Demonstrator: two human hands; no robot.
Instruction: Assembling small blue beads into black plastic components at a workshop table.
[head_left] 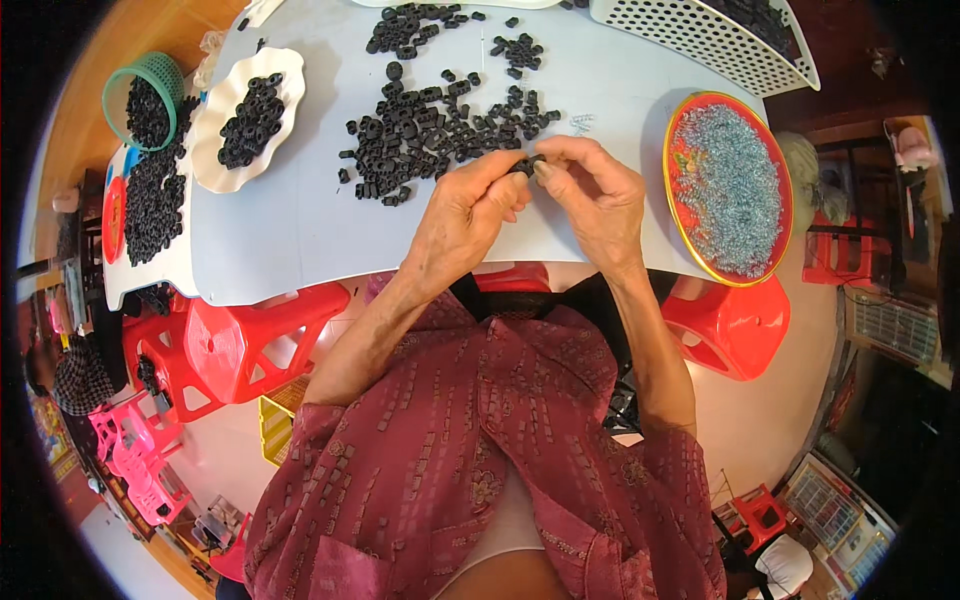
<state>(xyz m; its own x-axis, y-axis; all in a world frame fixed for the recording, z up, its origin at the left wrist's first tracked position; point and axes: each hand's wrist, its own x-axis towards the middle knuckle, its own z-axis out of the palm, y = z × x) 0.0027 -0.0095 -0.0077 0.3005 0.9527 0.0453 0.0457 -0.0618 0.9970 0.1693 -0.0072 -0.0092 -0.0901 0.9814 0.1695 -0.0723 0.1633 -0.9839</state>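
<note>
My left hand (468, 208) and my right hand (603, 205) meet over the table's near edge. Between their fingertips is a small black plastic piece (526, 165) that looks like a cord-lock part; the fingers partly cover it. Both hands are closed on it, thumbs and forefingers pinching. Just beyond them spreads a loose pile of similar black pieces (400, 140). A few small metal springs (582, 123) lie on the table past my right hand. To the right, a round red tray with a yellow rim (676, 215) holds a heap of shiny springs (730, 190).
At left stand a scalloped white dish (291, 75) and a tipped green basket (165, 68), both with black pieces. A white perforated basket (690, 55) occupies the far right of the table (270, 235). Red stools (250, 335) are below the edge.
</note>
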